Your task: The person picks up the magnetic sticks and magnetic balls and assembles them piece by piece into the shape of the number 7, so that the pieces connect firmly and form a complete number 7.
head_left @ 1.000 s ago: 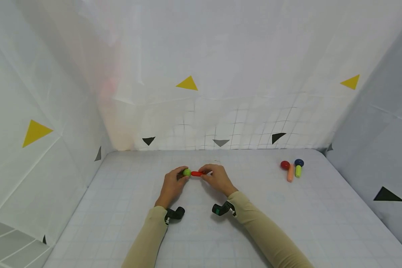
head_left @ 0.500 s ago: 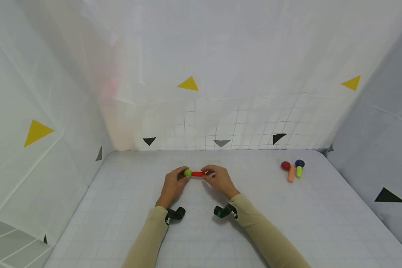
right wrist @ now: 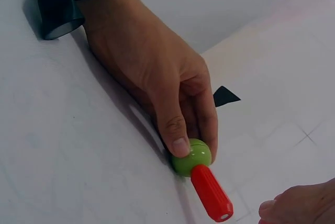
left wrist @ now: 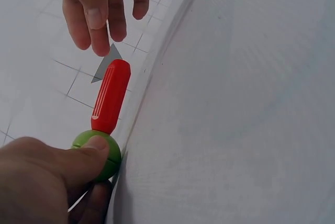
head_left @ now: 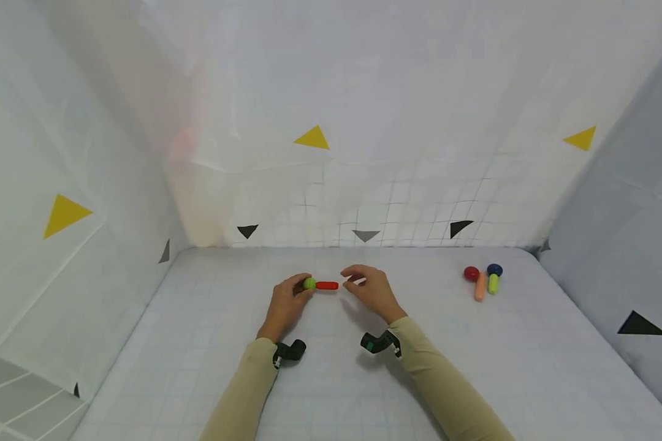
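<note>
My left hand [head_left: 284,305] pinches a green ball [head_left: 309,283] between thumb and fingers, low over the table. Out of the ball's right side juts a red ridged stick [head_left: 327,285], its end joined to the ball or butted against it. In the left wrist view the red stick [left wrist: 111,96] meets the green ball [left wrist: 99,150] just past the thumb. My right hand [head_left: 373,293] is a short way right of the stick's free end, apart from it, with loosely bent fingers and nothing in them. Only a bit of that right hand [right wrist: 301,204] shows in the right wrist view.
At the table's far right lie a red ball [head_left: 471,274], a dark blue ball [head_left: 494,269], an orange stick [head_left: 480,286] and a yellow-green stick [head_left: 493,284], close together. A white sheet wall [head_left: 276,202] rises behind the table, with side walls left and right.
My right hand has let go of the red stick and drawn back to the right. The left hand keeps its pinch on the green ball, nearly in place.
</note>
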Action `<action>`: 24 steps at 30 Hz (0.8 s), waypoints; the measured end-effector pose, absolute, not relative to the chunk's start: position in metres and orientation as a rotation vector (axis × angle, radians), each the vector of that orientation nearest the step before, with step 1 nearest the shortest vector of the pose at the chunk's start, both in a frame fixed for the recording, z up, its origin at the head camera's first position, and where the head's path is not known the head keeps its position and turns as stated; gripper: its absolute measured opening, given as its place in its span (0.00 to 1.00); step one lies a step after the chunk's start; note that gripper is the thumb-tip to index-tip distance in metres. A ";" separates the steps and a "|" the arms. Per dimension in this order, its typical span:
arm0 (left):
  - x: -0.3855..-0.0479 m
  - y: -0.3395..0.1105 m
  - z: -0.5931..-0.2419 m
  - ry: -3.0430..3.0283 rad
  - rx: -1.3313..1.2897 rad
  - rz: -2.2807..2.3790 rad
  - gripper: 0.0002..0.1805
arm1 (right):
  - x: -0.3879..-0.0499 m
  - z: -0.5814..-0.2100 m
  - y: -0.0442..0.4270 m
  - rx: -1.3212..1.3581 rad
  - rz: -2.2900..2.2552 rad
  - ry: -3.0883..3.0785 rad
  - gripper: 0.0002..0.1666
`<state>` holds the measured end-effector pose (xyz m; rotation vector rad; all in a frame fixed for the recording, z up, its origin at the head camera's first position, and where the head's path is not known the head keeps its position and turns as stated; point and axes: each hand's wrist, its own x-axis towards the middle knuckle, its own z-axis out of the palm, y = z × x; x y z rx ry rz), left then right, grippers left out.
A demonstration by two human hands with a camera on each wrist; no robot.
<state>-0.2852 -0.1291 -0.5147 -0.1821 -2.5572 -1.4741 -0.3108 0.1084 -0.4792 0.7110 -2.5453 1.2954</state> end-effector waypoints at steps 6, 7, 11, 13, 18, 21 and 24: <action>-0.286 -0.126 -0.515 -2.556 -0.185 -1.477 0.22 | -0.313 -0.476 0.121 0.693 1.287 -2.534 0.14; -0.286 -0.126 -0.515 -2.555 -0.182 -1.482 0.22 | -0.313 -0.475 0.123 0.690 1.289 -2.530 0.14; -0.286 -0.127 -0.517 -2.554 -0.170 -1.484 0.22 | -0.314 -0.471 0.129 0.663 1.299 -2.531 0.13; -0.286 -0.128 -0.518 -2.547 -0.171 -1.482 0.22 | -0.315 -0.469 0.132 0.657 1.298 -2.523 0.13; -0.285 -0.129 -0.516 -2.546 -0.174 -1.462 0.22 | -0.317 -0.463 0.143 0.628 1.299 -2.511 0.12; -0.284 -0.129 -0.515 -2.554 -0.169 -1.457 0.22 | -0.319 -0.459 0.151 0.594 1.319 -2.491 0.11; -0.284 -0.128 -0.514 -2.554 -0.175 -1.462 0.23 | -0.320 -0.455 0.159 0.561 1.342 -2.466 0.11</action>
